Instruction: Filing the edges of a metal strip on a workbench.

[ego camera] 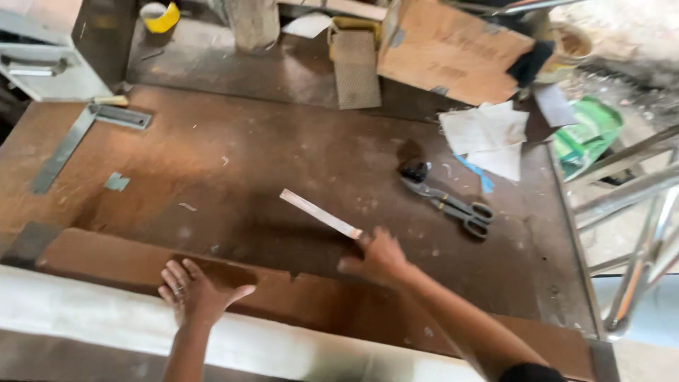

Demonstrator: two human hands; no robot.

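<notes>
The person's right hand (378, 256) pinches the near end of a thin flat metal strip (320, 213), fingers closed narrowly on it, while the strip's far end points up and away across the brown workbench (283, 148). The left hand (194, 293) lies flat with fingers spread, holding nothing, pressing on a long rust-brown sheet (332, 301) that runs along the bench's near edge, just left of the strip.

Taking the strip as the landmark: a pair of tin snips (447, 201) lies to its right, well apart; beyond the snips sit crumpled white papers (488, 134). Far to the strip's left lies a steel square (78, 134).

The strip is held only at one tip, so it could likely pivot or slip out of the pinch if it is pushed sideways. The sheet's cut edge runs close to both hands, and a slide of the flat left palm along it might nick the skin.

As for containers, a cardboard box (449, 46) stands beyond the strip at the bench's back, tipped; its contents cannot be seen. A yellow cup-like tub (159, 15) sits far back left, its inside unclear.
</notes>
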